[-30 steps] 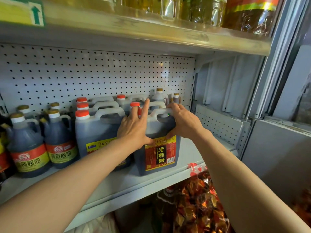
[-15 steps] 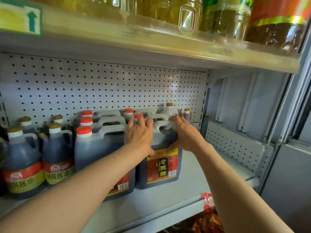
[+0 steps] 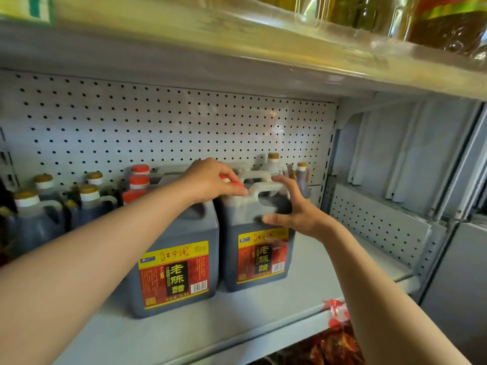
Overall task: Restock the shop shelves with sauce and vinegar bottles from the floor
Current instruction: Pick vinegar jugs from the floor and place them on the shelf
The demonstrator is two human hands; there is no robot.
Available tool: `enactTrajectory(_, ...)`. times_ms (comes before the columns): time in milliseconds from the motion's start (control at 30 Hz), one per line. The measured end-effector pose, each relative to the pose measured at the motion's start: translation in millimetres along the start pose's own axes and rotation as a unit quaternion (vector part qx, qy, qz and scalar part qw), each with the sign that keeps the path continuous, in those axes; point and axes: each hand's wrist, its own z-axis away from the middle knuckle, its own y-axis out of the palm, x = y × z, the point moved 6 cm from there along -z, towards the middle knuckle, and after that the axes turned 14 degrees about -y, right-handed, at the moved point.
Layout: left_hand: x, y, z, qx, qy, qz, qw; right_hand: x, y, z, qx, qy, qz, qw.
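Right hand [image 3: 295,214] cups the handle end of the right vinegar jug [image 3: 259,241], thumb low on its front, fingers curled over the handle. Left hand [image 3: 210,180] rests loosely on its red cap, gripping nothing. Jug's on the shelf [image 3: 263,312], touching its twin [image 3: 181,259] at 9 o'clock. Best bet: slide it back square, label forward.

Shelf [image 3: 263,320]: painted sheet metal, pale grey, smooth, satin sheen. Back panel [image 3: 171,127]: perforated metal, same matt-to-satin paint. Vinegar jugs [image 3: 181,233]: translucent plastic, slightly frosted, dark liquid showing through; moulded white plastic handles [image 3: 266,187], smooth. Labels [image 3: 175,275]: glossy printed paper or film; cannot tell which. Caps [image 3: 139,180]: red plastic, matt. Upper bottles [image 3: 369,14]: clear glossy plastic, apparently. Packet [image 3: 337,341] below: shiny crinkled film.
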Motion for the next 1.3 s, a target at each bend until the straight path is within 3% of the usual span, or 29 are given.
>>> enactTrajectory(100,4,5,-9,0.012,0.004,0.024,1.000,-2,4,1,-0.072,0.023,-0.088,0.993)
enactTrajectory(233,6,10,-11,0.128,0.026,0.054,0.990,-16,6,-7,-0.125,0.081,-0.129,0.980)
enactTrajectory(300,4,5,-8,0.148,0.036,0.079,0.985,-24,5,-17,-0.144,0.100,-0.155,0.972)
enactTrajectory(400,16,-3,-13,0.162,-0.031,0.205,0.965,-27,6,-30,-0.140,0.113,-0.182,0.967)
enactTrajectory(467,23,-3,-16,0.165,-0.066,0.231,0.957,-31,8,-32,-0.140,0.134,-0.182,0.964)
enactTrajectory(833,16,-2,-12,0.143,-0.077,0.207,0.965,-40,4,-30,-0.140,0.164,-0.127,0.968)
enactTrajectory(1067,10,3,-10,0.136,-0.041,0.186,0.972,-32,6,-32,-0.097,0.130,-0.106,0.981)
enactTrajectory(1167,4,8,-7,0.113,-0.002,0.107,0.988,-25,2,-28,-0.104,0.096,-0.077,0.987)
enactTrajectory(1300,0,17,-2,0.087,0.004,-0.058,0.995,-9,0,-14,-0.081,-0.034,-0.005,0.996)
